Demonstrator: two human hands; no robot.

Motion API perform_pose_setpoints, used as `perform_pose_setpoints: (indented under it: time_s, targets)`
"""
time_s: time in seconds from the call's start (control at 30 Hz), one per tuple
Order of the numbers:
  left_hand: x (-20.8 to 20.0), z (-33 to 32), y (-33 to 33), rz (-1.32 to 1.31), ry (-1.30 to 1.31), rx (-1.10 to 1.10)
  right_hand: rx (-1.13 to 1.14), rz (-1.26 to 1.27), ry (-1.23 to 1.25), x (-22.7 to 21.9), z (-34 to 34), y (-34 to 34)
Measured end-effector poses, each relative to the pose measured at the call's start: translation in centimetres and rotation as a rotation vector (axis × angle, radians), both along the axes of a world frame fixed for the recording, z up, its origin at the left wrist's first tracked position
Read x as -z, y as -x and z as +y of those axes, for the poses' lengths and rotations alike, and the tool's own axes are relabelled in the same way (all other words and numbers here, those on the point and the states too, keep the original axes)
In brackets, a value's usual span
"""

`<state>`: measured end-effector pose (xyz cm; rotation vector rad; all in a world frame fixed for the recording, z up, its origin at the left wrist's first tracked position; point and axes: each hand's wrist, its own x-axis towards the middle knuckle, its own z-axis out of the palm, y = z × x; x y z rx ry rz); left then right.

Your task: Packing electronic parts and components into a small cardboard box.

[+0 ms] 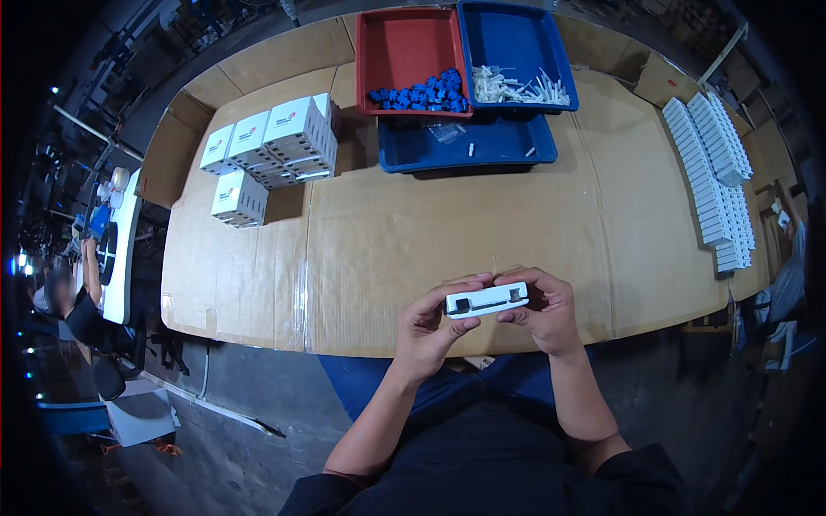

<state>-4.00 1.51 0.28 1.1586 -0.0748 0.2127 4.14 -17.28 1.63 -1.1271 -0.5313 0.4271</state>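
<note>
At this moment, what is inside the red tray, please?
Inside the red tray, small blue pieces lie heaped toward its near end. The tray's bottom beneath that heap is covered, so I cannot see what lies there.

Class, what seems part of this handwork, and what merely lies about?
Likely belonging:
white casing (left hand, right hand)
blue pieces, red tray
white pieces, upper blue tray
white stacks, both sides

Perhaps lying about:
clear plastic, lower blue tray
white boxlike thing, lower left

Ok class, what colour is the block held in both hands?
The block is mostly white, with a dark square near its left end; see the head view.
</note>
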Motion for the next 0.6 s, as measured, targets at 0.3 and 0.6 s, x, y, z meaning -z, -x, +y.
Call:
perform_pose_setpoints:
  time_s: [0.3, 0.6]
  targets:
    - [0.8, -0.2, 0.0, -0.026, 0.07, -0.004, 0.025, -0.098, 0.056, 0.0, 0.2, -0.1]
    - [0.9, -0.1, 0.1, -0.033, 0.045, -0.001, 0.049, -0.15, 0.087, -0.1, 0.2, 0.2]
